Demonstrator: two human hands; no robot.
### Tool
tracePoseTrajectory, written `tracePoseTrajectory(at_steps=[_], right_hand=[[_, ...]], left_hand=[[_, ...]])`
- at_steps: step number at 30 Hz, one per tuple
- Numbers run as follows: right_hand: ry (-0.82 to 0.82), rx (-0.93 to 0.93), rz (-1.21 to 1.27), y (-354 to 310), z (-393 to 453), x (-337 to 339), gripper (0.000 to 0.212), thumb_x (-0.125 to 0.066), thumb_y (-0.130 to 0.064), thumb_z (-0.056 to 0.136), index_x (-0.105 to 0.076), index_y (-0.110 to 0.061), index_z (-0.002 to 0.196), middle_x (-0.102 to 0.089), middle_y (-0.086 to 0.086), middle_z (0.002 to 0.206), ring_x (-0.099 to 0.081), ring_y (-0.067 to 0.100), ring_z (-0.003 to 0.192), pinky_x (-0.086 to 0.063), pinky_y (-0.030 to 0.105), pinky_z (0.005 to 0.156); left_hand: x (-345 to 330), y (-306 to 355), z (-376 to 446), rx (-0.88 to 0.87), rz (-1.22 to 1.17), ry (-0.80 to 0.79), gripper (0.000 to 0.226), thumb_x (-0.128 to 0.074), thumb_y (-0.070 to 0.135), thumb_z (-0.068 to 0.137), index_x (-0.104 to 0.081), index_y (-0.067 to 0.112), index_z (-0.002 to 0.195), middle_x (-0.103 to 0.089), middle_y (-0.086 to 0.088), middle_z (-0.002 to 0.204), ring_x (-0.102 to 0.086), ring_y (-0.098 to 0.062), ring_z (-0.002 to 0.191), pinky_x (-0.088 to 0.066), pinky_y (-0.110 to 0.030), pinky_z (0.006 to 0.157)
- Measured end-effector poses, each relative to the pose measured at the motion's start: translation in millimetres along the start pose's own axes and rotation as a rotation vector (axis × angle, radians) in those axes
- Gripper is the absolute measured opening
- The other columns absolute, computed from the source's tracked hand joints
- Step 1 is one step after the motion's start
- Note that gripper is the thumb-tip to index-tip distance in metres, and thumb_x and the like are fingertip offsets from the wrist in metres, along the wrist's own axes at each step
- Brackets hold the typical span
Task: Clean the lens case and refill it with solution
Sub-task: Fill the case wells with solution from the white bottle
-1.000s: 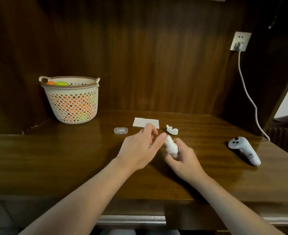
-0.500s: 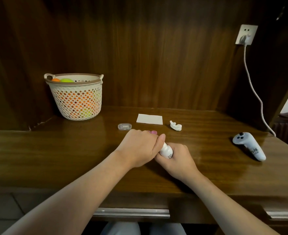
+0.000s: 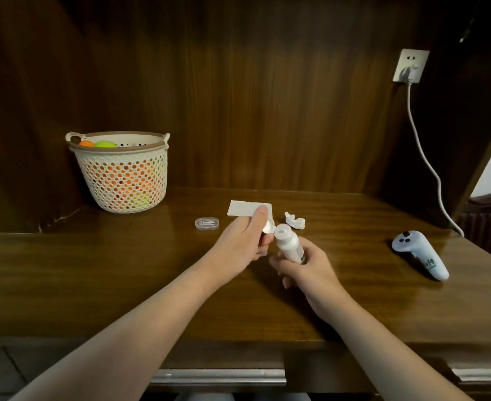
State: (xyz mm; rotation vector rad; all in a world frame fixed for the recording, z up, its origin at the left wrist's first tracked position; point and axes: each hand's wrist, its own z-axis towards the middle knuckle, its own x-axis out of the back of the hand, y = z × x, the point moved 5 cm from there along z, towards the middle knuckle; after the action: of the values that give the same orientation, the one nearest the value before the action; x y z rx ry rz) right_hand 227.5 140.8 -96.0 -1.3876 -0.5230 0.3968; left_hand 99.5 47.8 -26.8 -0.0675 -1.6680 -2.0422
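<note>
the right hand [image 3: 308, 267] is wrapped around the lower body of the solution bottle [image 3: 289, 244], which leans up and to the left with its bare nozzle exposed. the left hand [image 3: 245, 241] is closed in a pinch around a small pale round piece, seemingly the cap [image 3: 268, 226], held right beside the nozzle, touching it or nearly so. the lens case [image 3: 295, 221] looks to be the small white piece lying on the surface just beyond the right hand; whether its wells are open is too small to tell. a clear little box [image 3: 207, 223] sits to the far left of the left hand, and a white paper [image 3: 245, 208] lies just beyond that hand's fingertips.

to do this step well, i'd judge the cap should be parked on the surface near the left hand, open side up, so the nozzle touches nothing. then bring the bottle over the case, tip it gently, and squeeze lightly so the light case doesn't skid or overflow.

against half a second ago, the bottle has lifted off the surface, the left hand no longer covers its top, and the cap has come away, baring the nozzle.
</note>
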Motion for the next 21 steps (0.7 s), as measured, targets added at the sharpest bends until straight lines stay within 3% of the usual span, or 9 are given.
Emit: tracePoseTrajectory(at_steps=[2,5,8,10,12,14,16,18,21], right_hand=[[-0.117,-0.130,0.432,-0.6,3.9,-0.7,0.056,-0.077,0.004,0.077,-0.069,-0.010,0.131,-0.066,0.017,0.114,-0.070,0.021,0.080,-0.065,0.034,0.072],[-0.183,-0.222,0.917,-12.1,7.9,2.2,0.080,-0.076,-0.007,0.064,-0.062,-0.001,0.143,-0.063,0.021,0.136,-0.068,0.031,0.120,-0.063,0.043,0.094],[-0.090,-0.386,1.263,-17.3,15.2,-0.7,0.072,-0.080,-0.026,0.082,-0.055,-0.002,0.146,-0.059,0.026,0.149,-0.063,0.040,0.135,-0.053,0.049,0.112],[0.044,-0.490,1.410,-15.7,22.3,-2.3,0.061,-0.079,-0.032,0.093,-0.054,-0.001,0.139,-0.064,0.026,0.144,-0.068,0.037,0.130,-0.055,0.049,0.112],[0.164,-0.530,1.587,-13.7,31.5,-3.2,0.052,-0.080,-0.030,0.094,-0.056,-0.001,0.130,-0.069,0.017,0.139,-0.072,0.025,0.122,-0.059,0.042,0.106],[0.201,-0.526,1.730,-12.6,39.7,-5.3,0.045,-0.080,-0.026,0.093,-0.059,-0.004,0.126,-0.074,0.005,0.127,-0.077,0.014,0.101,-0.063,0.032,0.094],[0.190,-0.508,1.793,-11.5,47.6,-8.1,0.037,-0.079,-0.025,0.092,-0.064,-0.005,0.119,-0.077,-0.002,0.118,-0.077,0.009,0.095,-0.061,0.025,0.093],[0.125,-0.492,1.833,-11.6,56.4,-12.6,0.027,-0.077,-0.025,0.092,-0.068,-0.004,0.107,-0.077,-0.005,0.100,-0.076,0.008,0.084,-0.061,0.021,0.087],[0.060,-0.500,1.802,-12.3,70.2,-19.5,0.014,-0.075,-0.020,0.090,-0.069,-0.008,0.094,-0.071,-0.004,0.081,-0.071,0.013,0.061,-0.059,0.020,0.071]], left_hand=[[5.3,1.2,3.6,-0.009,-0.008,0.002,0.069,-0.027,0.057,0.112,-0.055,0.035,0.052,-0.048,0.012,0.055,-0.052,-0.001,0.055,-0.042,-0.008,0.051],[8.9,-0.5,10.8,0.003,0.018,-0.036,0.064,-0.029,0.059,0.111,-0.062,0.023,0.070,-0.050,0.007,0.061,-0.052,-0.003,0.060,-0.045,-0.012,0.055],[8.8,-2.7,18.2,-0.016,0.099,-0.045,0.060,-0.031,0.058,0.111,-0.064,0.017,0.081,-0.053,0.017,0.058,-0.054,0.002,0.056,-0.042,-0.010,0.055],[5.4,-3.3,21.8,-0.053,0.176,-0.068,0.055,-0.031,0.058,0.111,-0.063,0.024,0.081,-0.054,0.018,0.060,-0.057,0.004,0.060,-0.045,-0.015,0.061],[0.4,-4.6,23.9,-0.087,0.213,-0.115,0.048,-0.033,0.057,0.111,-0.060,0.032,0.080,-0.054,0.013,0.064,-0.057,0.000,0.063,-0.053,-0.030,0.069],[-1.9,-6.5,26.0,-0.140,0.270,-0.136,0.045,-0.034,0.056,0.112,-0.059,0.035,0.081,-0.055,0.009,0.067,-0.056,-0.005,0.064,-0.058,-0.046,0.079],[-1.0,-11.9,30.3,-0.169,0.312,-0.119,0.046,-0.033,0.057,0.111,-0.062,0.030,0.088,-0.058,0.005,0.071,-0.058,-0.010,0.066,-0.059,-0.052,0.078],[2.9,-20.5,36.3,-0.170,0.334,-0.062,0.046,-0.034,0.059,0.109,-0.065,0.027,0.098,-0.060,0.008,0.073,-0.060,-0.007,0.067,-0.059,-0.041,0.069],[10.6,-35.0,44.9,-0.175,0.369,0.049,0.041,-0.035,0.065,0.106,-0.062,0.035,0.099,-0.062,0.012,0.075,-0.063,-0.001,0.073,-0.045,-0.017,0.057]])
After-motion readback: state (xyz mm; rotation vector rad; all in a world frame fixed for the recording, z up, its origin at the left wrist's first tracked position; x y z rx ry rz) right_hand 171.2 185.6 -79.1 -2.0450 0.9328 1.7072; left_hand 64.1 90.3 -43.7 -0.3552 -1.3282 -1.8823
